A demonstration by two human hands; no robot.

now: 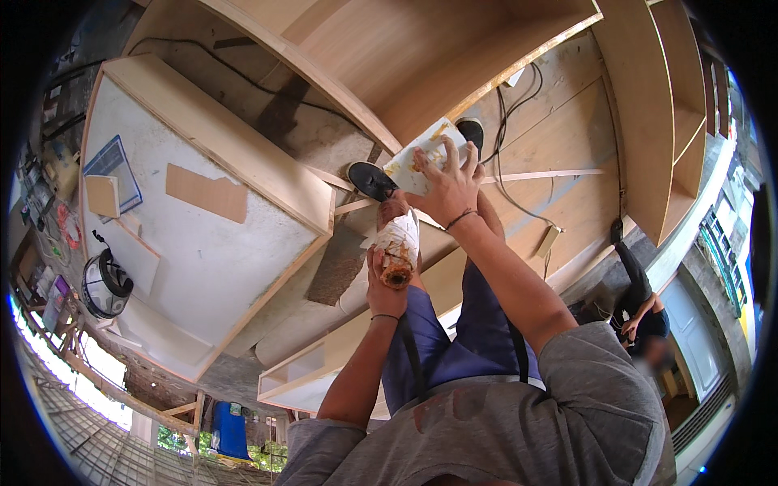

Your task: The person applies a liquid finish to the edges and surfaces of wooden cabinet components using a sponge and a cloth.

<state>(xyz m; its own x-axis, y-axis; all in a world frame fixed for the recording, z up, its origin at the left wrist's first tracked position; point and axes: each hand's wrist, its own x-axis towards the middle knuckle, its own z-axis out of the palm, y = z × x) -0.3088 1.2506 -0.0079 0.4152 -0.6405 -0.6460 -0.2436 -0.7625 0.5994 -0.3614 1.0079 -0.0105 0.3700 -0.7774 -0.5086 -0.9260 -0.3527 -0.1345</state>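
Observation:
My left hand [381, 285] is closed around a white wrapped cylinder [397, 240], crusted with brown stains. Its near end shows a dark round hole; what it contains is hidden. Just beyond it, my right hand [450, 190] has its fingers spread and bent over a white flat rectangular piece [444, 134] smeared with orange-brown stuff. The fingertips overlap this piece, and I cannot tell whether they press on it. Both hands are between my knees, above my dark shoes [371, 181].
A large open wooden cabinet [454, 57] lies ahead. White-topped wooden panelling [267, 275] at left carries a brown piece [207, 193] and a helmet-like object [107, 283]. Black cables [502, 121] run along the floor at right. Another person [640, 316] is at far right.

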